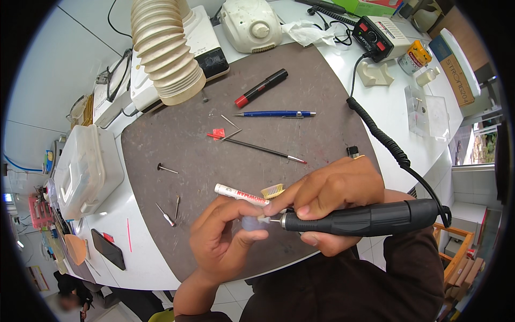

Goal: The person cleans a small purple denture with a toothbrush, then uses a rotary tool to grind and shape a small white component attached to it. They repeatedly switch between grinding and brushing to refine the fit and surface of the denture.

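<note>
My right hand is closed round a thick black rotary handpiece, which lies almost level and points left. Its thin metal bur reaches a small bluish-grey block with a whitish tip; I cannot tell whether they touch. That block is pinched between the thumb and fingers of my left hand. Both hands meet close together over the near part of the brown mat. Just beyond my fingers lie a white pen-shaped tube with red print and a brush with pale bristles, partly hidden.
A ribbed suction hose hangs over the mat's far left. Beyond my hands lie a thin brush, blue mechanical pencil and black-red marker. The handpiece's coiled cord runs to a control box. Left stand a plastic case and phone.
</note>
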{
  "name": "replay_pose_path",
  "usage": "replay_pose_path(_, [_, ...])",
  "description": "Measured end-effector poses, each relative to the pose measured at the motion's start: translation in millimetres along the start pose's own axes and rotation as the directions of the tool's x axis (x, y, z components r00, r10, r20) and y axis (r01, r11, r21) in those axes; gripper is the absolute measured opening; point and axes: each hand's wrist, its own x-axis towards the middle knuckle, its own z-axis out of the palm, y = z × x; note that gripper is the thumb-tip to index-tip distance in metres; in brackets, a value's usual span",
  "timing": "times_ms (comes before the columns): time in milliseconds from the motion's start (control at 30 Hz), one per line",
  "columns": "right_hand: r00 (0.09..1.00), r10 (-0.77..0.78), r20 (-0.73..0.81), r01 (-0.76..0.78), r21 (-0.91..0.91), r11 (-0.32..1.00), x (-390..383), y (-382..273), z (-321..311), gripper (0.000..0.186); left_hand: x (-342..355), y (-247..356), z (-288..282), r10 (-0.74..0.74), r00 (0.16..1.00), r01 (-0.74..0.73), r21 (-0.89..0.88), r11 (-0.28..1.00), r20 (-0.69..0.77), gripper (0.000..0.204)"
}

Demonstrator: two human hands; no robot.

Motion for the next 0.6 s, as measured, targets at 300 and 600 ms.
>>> replay_pose_path(300, [1.000,0.002,0.008,-0.002,0.023,1.000,-1.3,0.7,-0.4,0.029,-0.3,0.7,0.0,-0.012,1.000,0.012,-0.014,1.000,0.000,0.032])
replay_pose_path(600, [0.999,-0.036,-0.016,0.037,0.046,0.998,-3.0,5.5,1.9,0.032,-1.1,0.5,0.1,0.002,1.000,-0.003,-0.029,1.000,-0.010,0.032])
